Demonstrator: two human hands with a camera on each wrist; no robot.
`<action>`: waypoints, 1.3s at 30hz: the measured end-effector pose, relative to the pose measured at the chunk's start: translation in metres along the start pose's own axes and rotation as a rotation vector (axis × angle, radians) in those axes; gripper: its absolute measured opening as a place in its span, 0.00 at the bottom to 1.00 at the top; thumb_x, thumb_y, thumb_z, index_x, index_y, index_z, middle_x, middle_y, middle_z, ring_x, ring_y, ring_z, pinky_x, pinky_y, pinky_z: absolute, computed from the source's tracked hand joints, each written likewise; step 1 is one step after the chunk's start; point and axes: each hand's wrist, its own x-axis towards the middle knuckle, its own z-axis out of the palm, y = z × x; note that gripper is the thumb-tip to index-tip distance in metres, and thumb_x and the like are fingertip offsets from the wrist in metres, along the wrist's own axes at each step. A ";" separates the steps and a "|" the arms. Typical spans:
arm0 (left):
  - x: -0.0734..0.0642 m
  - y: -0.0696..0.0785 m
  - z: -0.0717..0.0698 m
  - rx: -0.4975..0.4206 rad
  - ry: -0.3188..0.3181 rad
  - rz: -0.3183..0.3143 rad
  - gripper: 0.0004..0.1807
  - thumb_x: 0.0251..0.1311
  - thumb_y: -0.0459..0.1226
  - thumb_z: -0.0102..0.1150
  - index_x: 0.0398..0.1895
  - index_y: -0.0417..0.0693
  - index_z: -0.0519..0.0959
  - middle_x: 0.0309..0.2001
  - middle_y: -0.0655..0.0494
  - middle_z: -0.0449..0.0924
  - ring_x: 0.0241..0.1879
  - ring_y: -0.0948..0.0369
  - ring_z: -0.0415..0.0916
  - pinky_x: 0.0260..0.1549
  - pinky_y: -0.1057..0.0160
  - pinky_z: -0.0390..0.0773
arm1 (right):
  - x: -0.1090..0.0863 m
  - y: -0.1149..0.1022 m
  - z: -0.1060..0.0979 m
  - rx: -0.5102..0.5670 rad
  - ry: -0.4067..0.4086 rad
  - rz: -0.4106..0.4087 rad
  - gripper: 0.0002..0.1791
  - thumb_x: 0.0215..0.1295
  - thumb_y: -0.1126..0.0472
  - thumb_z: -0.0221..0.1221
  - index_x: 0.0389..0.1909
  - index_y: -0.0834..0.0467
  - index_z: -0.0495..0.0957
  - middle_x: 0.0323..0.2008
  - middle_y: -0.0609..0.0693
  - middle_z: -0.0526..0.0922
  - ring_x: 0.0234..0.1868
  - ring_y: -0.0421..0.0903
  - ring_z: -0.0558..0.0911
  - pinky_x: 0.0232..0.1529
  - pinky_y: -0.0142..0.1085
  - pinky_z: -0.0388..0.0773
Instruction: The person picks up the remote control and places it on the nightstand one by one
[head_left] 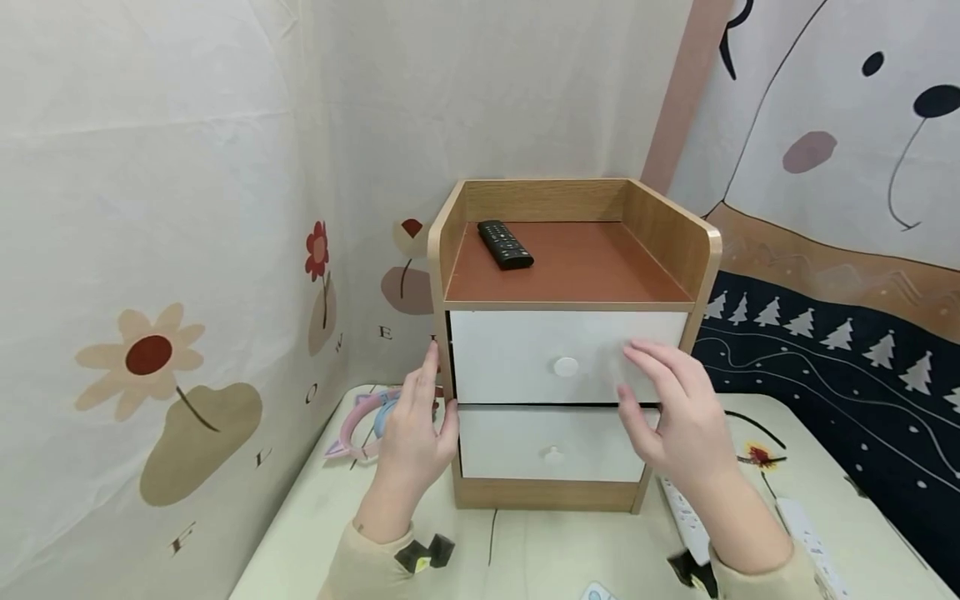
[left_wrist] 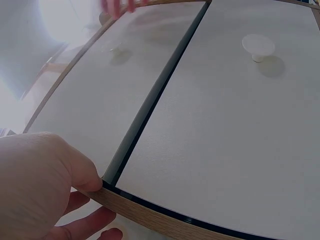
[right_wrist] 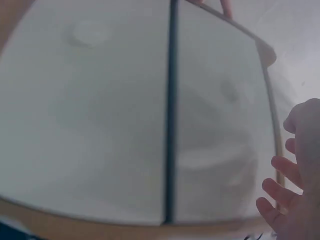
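Observation:
A small wooden cabinet (head_left: pixel 547 493) with two white drawers stands on the table. The upper drawer (head_left: pixel 510 354) and the lower drawer (head_left: pixel 498 442) each have a round white knob. My left hand (head_left: pixel 416 437) rests at the cabinet's left side, its fingers fairly straight along the outside; in the left wrist view its thumb (left_wrist: pixel 85 172) touches the front edge near the gap between the drawers. My right hand (head_left: pixel 678 412) hovers before the drawers' right part, fingers spread and holding nothing. In the right wrist view that hand (right_wrist: pixel 300 175) appears apart from the drawer fronts.
A black remote control (head_left: pixel 506 244) lies on the cabinet's brown top shelf. Behind the left hand is a pink headband-like item (head_left: pixel 352 429). White power strips (head_left: pixel 810 542) and a dark cable lie on the table at right. Printed fabric hangs behind and at both sides.

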 end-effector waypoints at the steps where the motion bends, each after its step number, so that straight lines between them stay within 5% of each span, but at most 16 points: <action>1: 0.000 0.000 0.000 0.001 0.000 0.003 0.51 0.64 0.26 0.68 0.89 0.41 0.55 0.61 0.34 0.81 0.37 0.50 0.85 0.33 0.56 0.90 | -0.011 0.003 -0.004 -0.009 -0.004 0.043 0.26 0.80 0.48 0.57 0.61 0.65 0.86 0.60 0.64 0.88 0.61 0.65 0.83 0.79 0.20 0.63; 5: 0.002 0.001 0.001 0.003 -0.003 0.007 0.51 0.65 0.26 0.68 0.89 0.41 0.55 0.61 0.34 0.81 0.38 0.51 0.85 0.33 0.56 0.91 | -0.053 0.018 -0.019 -0.073 -0.026 0.225 0.23 0.70 0.58 0.63 0.62 0.64 0.85 0.60 0.63 0.87 0.58 0.60 0.83 0.71 0.11 0.61; 9: 0.002 0.002 0.002 0.004 -0.015 -0.003 0.51 0.65 0.27 0.68 0.89 0.42 0.55 0.61 0.35 0.81 0.38 0.51 0.85 0.34 0.56 0.91 | -0.092 0.031 -0.033 -0.140 -0.022 0.373 0.25 0.64 0.67 0.66 0.62 0.65 0.85 0.58 0.64 0.87 0.58 0.32 0.80 0.64 0.07 0.58; 12: 0.002 0.003 0.002 0.004 -0.022 -0.008 0.51 0.66 0.27 0.68 0.89 0.42 0.54 0.61 0.35 0.80 0.38 0.51 0.85 0.35 0.56 0.91 | -0.117 0.037 -0.044 -0.201 -0.067 0.502 0.24 0.65 0.67 0.67 0.63 0.63 0.84 0.59 0.62 0.86 0.57 0.27 0.76 0.59 0.12 0.64; 16: 0.003 0.003 0.001 0.000 -0.015 -0.003 0.50 0.66 0.27 0.67 0.89 0.41 0.55 0.61 0.35 0.80 0.38 0.51 0.85 0.34 0.56 0.91 | -0.143 0.047 -0.054 -0.284 -0.256 0.670 0.24 0.70 0.63 0.68 0.65 0.63 0.81 0.60 0.66 0.83 0.54 0.57 0.83 0.55 0.45 0.82; 19: 0.004 0.003 0.001 -0.001 -0.012 -0.001 0.50 0.66 0.27 0.67 0.89 0.41 0.55 0.61 0.35 0.81 0.37 0.50 0.85 0.33 0.56 0.90 | -0.159 0.060 -0.057 -0.311 -0.467 0.795 0.26 0.75 0.57 0.65 0.67 0.67 0.78 0.63 0.75 0.78 0.58 0.76 0.80 0.55 0.72 0.79; 25: 0.001 0.003 0.002 0.001 -0.024 -0.015 0.50 0.66 0.27 0.68 0.89 0.42 0.55 0.61 0.35 0.81 0.37 0.50 0.85 0.33 0.56 0.90 | -0.188 0.083 -0.057 -0.314 -0.851 1.058 0.38 0.77 0.49 0.62 0.76 0.70 0.69 0.71 0.84 0.65 0.68 0.85 0.70 0.68 0.79 0.70; 29: 0.000 0.003 0.001 -0.003 -0.015 -0.010 0.50 0.65 0.26 0.68 0.89 0.41 0.55 0.60 0.35 0.81 0.38 0.50 0.85 0.34 0.56 0.90 | -0.203 0.088 -0.053 -0.324 -0.937 1.080 0.40 0.77 0.46 0.63 0.76 0.71 0.69 0.69 0.85 0.65 0.68 0.85 0.70 0.68 0.78 0.70; 39: 0.000 0.001 0.000 0.004 -0.002 0.003 0.50 0.65 0.26 0.68 0.89 0.40 0.55 0.59 0.35 0.81 0.37 0.51 0.84 0.33 0.57 0.89 | -0.215 0.090 -0.049 -0.320 -0.998 1.051 0.38 0.73 0.47 0.66 0.71 0.72 0.74 0.65 0.85 0.71 0.64 0.83 0.75 0.64 0.74 0.76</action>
